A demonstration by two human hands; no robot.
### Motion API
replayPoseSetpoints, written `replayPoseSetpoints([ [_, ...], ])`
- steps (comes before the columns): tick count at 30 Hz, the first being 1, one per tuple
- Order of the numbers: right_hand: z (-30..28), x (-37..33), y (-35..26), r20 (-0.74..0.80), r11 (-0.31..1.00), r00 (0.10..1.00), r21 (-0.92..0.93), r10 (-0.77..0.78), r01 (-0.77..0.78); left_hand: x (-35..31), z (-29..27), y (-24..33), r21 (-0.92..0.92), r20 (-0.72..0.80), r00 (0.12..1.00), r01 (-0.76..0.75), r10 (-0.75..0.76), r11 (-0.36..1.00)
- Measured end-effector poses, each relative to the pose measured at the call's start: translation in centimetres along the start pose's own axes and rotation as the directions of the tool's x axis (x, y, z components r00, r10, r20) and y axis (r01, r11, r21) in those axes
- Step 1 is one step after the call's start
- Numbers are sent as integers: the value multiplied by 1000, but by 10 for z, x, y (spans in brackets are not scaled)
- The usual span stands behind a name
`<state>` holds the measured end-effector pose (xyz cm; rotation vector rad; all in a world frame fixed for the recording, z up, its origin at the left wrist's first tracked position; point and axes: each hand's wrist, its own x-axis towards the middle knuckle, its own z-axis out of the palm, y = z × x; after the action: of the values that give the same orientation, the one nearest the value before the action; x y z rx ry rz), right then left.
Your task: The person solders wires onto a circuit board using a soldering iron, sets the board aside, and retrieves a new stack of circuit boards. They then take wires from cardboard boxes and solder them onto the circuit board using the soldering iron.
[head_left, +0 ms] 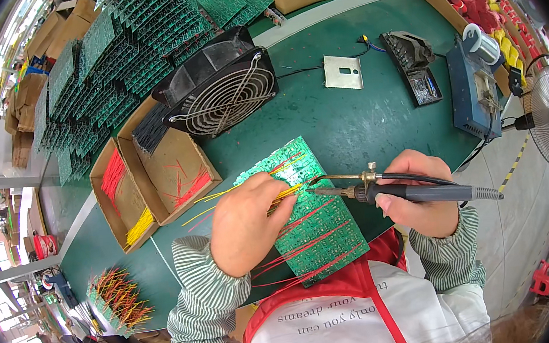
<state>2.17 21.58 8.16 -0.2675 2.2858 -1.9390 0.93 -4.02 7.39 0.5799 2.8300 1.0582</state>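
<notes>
The green circuit board [313,217] lies at the centre of the frame on the green worktop [362,118], red and yellow wires [308,235] running across it; the left hand [250,224] presses down on the board, its grip closed on the yellow wires; the right hand [420,193], right of centre, has its grip closed round a soldering iron [390,189] whose tip meets the board; a black fan [222,86] stands above, cardboard trays [155,177] of wires at left.
</notes>
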Motion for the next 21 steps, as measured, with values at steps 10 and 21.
replayPoseSetpoints([
  [10, -5, 0, -3, 2, 1000, 1000, -3, 15, -15, 0, -4, 4, 15, 33, 998, 57, -58, 998],
  [21, -16, -7, 1, -43, 999, 999, -36, -2, 1, 2, -29, 13, 134, -194, 981, 53, -27, 990],
])
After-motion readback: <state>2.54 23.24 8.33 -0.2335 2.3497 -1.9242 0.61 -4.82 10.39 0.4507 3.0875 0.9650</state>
